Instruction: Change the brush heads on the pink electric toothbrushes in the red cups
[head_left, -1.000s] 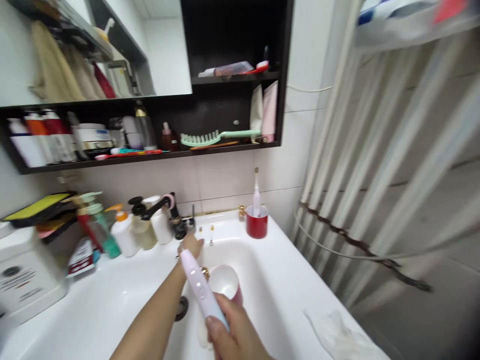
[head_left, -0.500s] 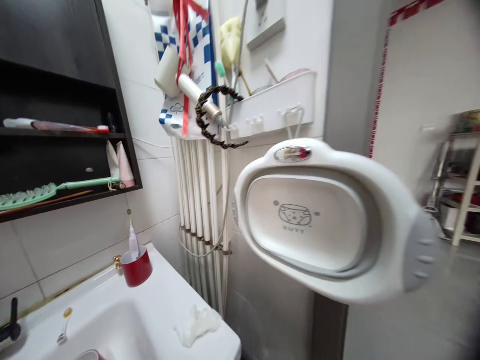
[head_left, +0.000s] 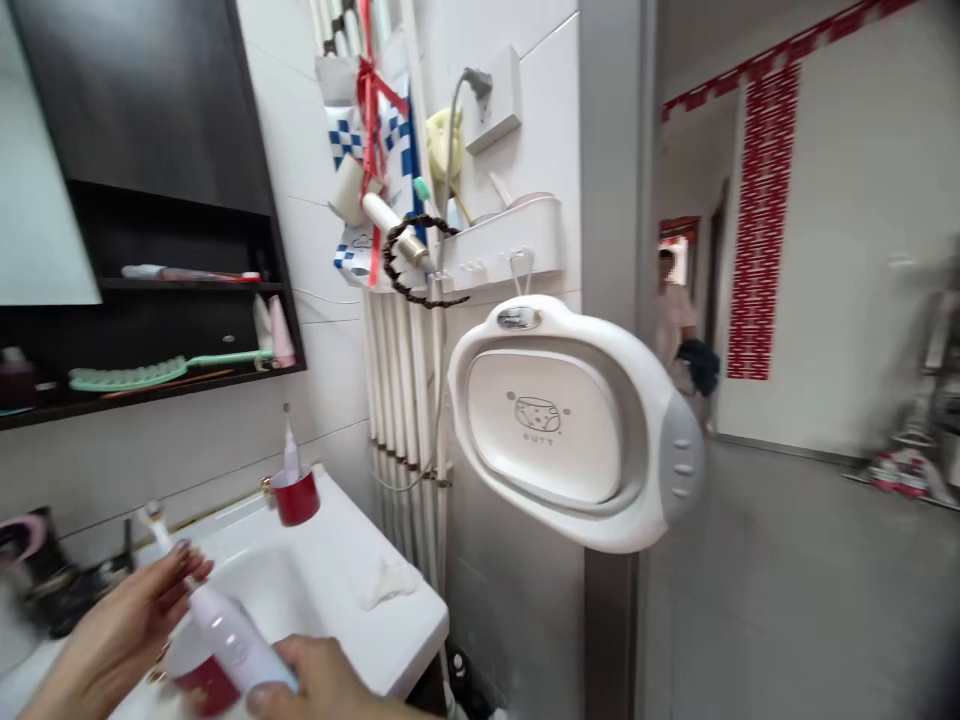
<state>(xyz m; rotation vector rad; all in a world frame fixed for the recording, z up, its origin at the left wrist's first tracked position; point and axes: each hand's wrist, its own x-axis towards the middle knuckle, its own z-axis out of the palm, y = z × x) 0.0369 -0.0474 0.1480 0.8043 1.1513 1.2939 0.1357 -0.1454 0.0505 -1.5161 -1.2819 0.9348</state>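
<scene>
At the bottom left my right hand [head_left: 315, 685] grips the lower end of a pink electric toothbrush [head_left: 225, 625] that points up and left. My left hand [head_left: 127, 630] has its fingers on the upper part of the same toothbrush, near its head [head_left: 150, 520]. Just below the toothbrush a red cup [head_left: 202, 682] shows, partly hidden by my hands; which hand holds it I cannot tell. All of this is over the white sink [head_left: 352, 620].
A second red cup [head_left: 297, 497] with a toothbrush stands at the sink's back corner. A crumpled tissue [head_left: 386, 580] lies on the rim. A white folding basin [head_left: 570, 425] hangs on the wall right of the sink. A person [head_left: 675, 310] stands far off in the hallway.
The view swung right, away from the sink, then partly back. My hands left the view half a second ago and are now back, both on the pink toothbrush.
</scene>
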